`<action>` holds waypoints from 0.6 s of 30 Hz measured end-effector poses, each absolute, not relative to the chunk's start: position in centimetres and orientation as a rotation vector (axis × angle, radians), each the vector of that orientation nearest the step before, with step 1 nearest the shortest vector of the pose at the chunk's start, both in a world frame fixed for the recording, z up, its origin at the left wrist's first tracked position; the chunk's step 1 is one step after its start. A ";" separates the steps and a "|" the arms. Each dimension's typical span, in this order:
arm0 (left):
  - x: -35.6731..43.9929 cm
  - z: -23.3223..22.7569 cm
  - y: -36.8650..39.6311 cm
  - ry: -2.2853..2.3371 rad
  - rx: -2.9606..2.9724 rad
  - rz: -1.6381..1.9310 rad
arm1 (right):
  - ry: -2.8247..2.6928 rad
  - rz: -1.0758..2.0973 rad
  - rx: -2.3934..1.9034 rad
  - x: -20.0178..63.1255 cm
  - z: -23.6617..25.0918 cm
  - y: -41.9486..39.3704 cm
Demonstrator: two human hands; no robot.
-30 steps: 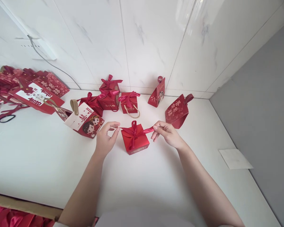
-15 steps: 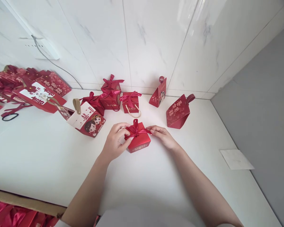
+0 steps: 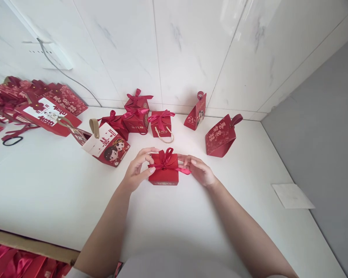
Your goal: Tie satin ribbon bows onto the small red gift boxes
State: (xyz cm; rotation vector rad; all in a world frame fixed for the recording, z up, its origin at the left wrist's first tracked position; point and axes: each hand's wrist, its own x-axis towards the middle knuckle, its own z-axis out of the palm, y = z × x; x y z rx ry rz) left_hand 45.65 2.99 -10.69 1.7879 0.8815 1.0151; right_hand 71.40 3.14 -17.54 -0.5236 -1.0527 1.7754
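Left hand (image 3: 137, 170): spread, at the red box (image 3: 164, 177), left side
Right hand (image 3: 199, 170): loosely spread, right side
Ribboned boxes (image 3: 135, 123): near back edge of bench (image 3: 168, 224)

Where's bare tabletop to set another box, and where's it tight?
Bare: white table between the white-topped box and the cardboard edge; also right of the right forearm, up to the pale square. Tight: back left, among bunched cartons, and around the ribboned box between left hand and right hand.
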 end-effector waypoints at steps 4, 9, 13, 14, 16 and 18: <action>45.2 -10.3 3.1 0.858 1.815 0.922 | -1.049 1.773 -0.555 71.6 -17.9 3.2; 44.8 -10.0 3.2 1.029 1.899 0.802 | -1.101 1.795 -0.610 71.7 -18.1 3.1; 44.3 -9.8 3.4 0.982 1.867 0.751 | -1.091 1.784 -0.644 71.6 -17.9 3.0; 44.2 -9.7 3.4 0.950 1.862 0.718 | -1.085 1.779 -0.653 71.6 -17.9 3.0; 44.0 -9.4 3.4 0.886 1.859 0.630 | -1.073 1.776 -0.668 71.6 -18.0 3.0; 43.9 -9.3 3.4 0.844 1.840 0.566 | -1.066 1.779 -0.676 71.6 -18.1 3.0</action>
